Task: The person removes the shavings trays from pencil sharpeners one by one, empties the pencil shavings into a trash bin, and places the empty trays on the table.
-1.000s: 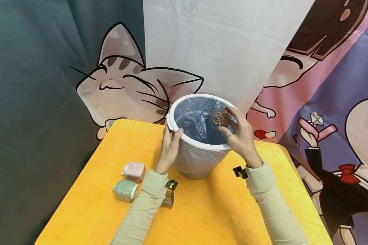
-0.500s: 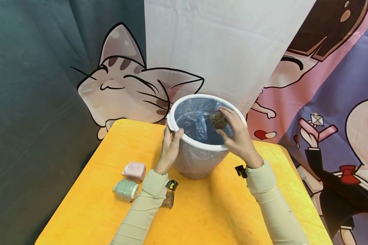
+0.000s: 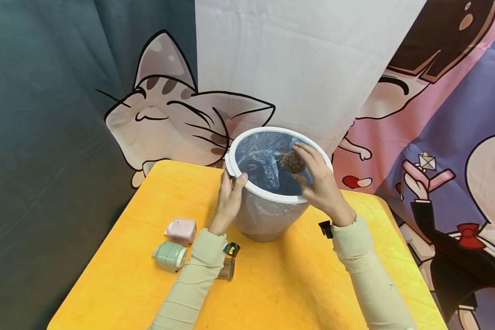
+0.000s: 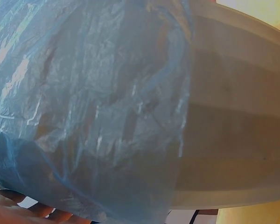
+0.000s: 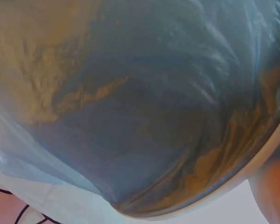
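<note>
A trash can (image 3: 268, 217) with a white rim and a clear bluish bag liner (image 3: 268, 172) stands upright on the yellow table. My left hand (image 3: 228, 199) grips the left side of its rim, thumb on top; some fingers (image 4: 9, 205) show at the lower left in the left wrist view. Over the can's mouth, my right hand (image 3: 321, 181) holds a small clear container of dried, brownish-green leaf bits (image 3: 292, 162), tilted toward the inside. The container's far side is partly hidden by the fingers. In the right wrist view the lined can (image 5: 149, 116) fills most of the picture.
Left of my left forearm lie a pink container (image 3: 182, 230) and a green jar-like container (image 3: 170, 255). A brown transparent item (image 3: 227, 268) is partly hidden by the left sleeve. Printed cloth (image 3: 305, 68) hangs behind the yellow table (image 3: 272, 293).
My right hand has moved slightly left and tipped the small container of leaf bits further over the can's mouth. The left hand keeps its hold on the rim.
</note>
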`<action>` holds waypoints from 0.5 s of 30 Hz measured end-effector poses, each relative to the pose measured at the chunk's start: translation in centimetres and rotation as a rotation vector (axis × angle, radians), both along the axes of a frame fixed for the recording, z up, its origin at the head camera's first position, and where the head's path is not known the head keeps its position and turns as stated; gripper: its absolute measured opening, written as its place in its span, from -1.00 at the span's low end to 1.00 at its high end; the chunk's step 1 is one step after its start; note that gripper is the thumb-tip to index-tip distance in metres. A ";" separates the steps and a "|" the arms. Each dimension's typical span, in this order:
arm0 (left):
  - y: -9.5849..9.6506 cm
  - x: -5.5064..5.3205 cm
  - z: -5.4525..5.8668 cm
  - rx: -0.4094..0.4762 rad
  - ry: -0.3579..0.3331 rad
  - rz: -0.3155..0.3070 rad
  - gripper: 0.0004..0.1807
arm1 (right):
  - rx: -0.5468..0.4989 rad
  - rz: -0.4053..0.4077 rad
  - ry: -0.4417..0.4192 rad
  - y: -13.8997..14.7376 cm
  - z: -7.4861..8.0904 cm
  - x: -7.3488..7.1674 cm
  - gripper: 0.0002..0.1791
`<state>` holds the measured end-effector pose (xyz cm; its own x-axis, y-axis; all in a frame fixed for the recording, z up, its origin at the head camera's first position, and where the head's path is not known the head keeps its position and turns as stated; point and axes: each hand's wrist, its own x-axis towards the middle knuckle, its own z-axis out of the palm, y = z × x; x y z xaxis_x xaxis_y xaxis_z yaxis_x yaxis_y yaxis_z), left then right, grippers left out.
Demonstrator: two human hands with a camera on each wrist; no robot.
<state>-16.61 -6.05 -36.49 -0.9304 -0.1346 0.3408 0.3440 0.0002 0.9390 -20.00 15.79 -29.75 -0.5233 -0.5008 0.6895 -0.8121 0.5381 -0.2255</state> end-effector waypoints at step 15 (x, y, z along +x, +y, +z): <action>0.1 -0.1 -0.1 0.007 0.027 -0.009 -0.28 | 0.096 0.038 0.028 0.2 0.2 -0.1 -0.21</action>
<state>-16.74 -6.00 -36.57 -0.9219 -0.1292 0.3653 0.3696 -0.0097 0.9291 -20.11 16.03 -29.59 -0.4837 -0.5843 0.6516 -0.8376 0.5250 -0.1509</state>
